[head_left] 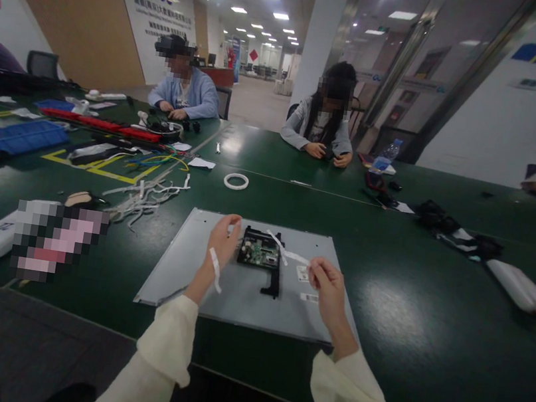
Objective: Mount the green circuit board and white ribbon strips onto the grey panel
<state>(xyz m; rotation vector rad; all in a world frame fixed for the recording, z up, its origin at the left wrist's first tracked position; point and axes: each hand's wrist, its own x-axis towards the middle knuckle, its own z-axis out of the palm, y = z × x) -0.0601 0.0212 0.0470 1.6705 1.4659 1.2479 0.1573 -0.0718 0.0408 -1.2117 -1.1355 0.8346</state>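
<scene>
1. From here I see the grey panel [244, 291] flat by the desk's [399, 368] near edge, presumably for reach.
2. The right hand [330, 291] pinches a white strip [298, 258] by its end, likely limiting contact.
3. The left hand [224, 240] curls beside the circuit board [256, 253]; I can't tell its grip.
4. Another strip [215, 270] lies across the left wrist, perhaps kept handy.

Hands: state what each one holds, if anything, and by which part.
The right hand pinches a white strip by one end. Whether the left hand holds anything cannot be told.
</scene>
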